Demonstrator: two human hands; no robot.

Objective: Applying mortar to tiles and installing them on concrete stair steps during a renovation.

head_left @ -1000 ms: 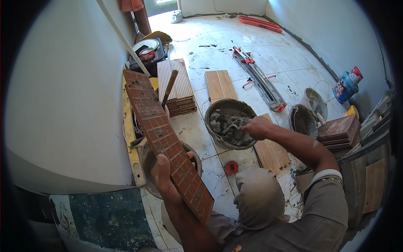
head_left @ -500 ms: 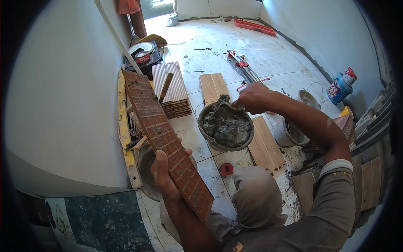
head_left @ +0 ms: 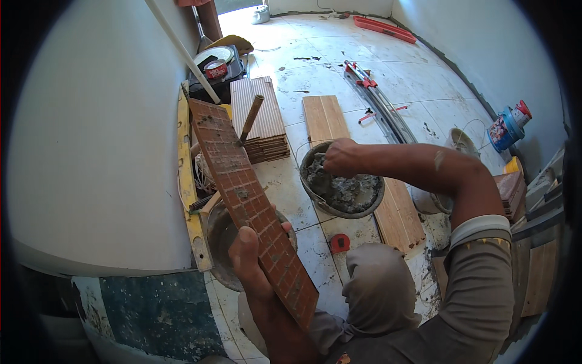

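Reaching right hand (head_left: 341, 159): curled closed at the mouth of the bucket (head_left: 324, 204); what it grips is hidden.
Left hand (head_left: 250, 262): clasping the reddish tile (head_left: 254, 212).
Tile: left of the bucket, slanted, gridded face showing.
Mortar (head_left: 361, 191): wet, inside the bucket; scooping it looks like the step in hand.
Bucket to tile: next move probably calls for a controlled lift, tile held steady.

Grey-brown shirt (head_left: 418, 346); right sleeve (head_left: 479, 285) creased, ending in broad whitish band (head_left: 482, 227) near elbow, small yellow pointed marks (head_left: 495, 241) beside it. Rounded grey cloth (head_left: 381, 291), folded, next to shirt; body part beneath unclear.
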